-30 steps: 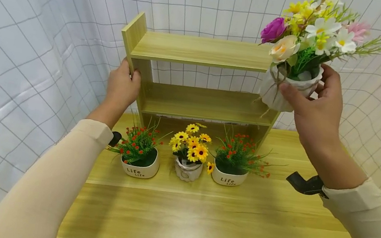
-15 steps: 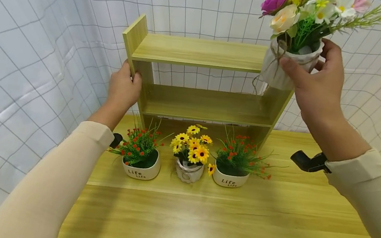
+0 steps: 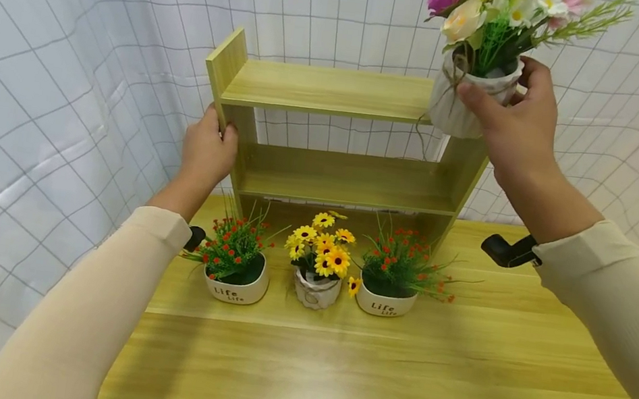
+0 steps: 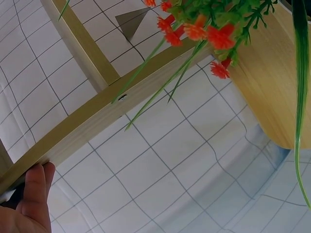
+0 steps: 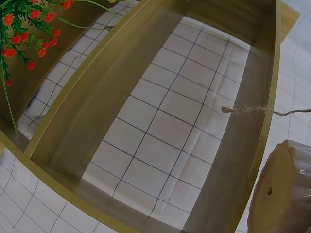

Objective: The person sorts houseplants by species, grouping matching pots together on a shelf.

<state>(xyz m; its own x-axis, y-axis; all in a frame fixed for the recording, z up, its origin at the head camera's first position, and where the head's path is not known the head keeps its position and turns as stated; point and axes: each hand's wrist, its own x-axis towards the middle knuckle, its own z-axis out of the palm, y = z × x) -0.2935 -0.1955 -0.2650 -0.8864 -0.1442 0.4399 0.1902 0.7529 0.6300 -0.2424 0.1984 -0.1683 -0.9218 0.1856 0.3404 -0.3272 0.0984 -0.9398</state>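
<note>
My right hand [image 3: 523, 122] grips a white flower pot [image 3: 461, 110] with a twine bow and mixed artificial flowers [image 3: 504, 21]. The pot is at the right end of the wooden shelf's [image 3: 335, 89] top board; whether it touches the board I cannot tell. In the right wrist view the pot's underside [image 5: 272, 189] and a twine end [image 5: 243, 109] show. My left hand [image 3: 210, 150] holds the shelf's left side panel, fingers behind it; in the left wrist view its fingers [image 4: 36, 189] lie against the panel edge.
On the table [image 3: 295, 373], before the shelf, stand a left "Life" pot [image 3: 236, 290] with red flowers, a small pot of yellow flowers [image 3: 315, 291] and a right "Life" pot [image 3: 384, 304]. A white grid curtain [image 3: 345, 19] hangs behind and at both sides.
My right hand has moved the flower pot up and then leftward, over the right end of the shelf's top. My left hand keeps its hold on the side panel.
</note>
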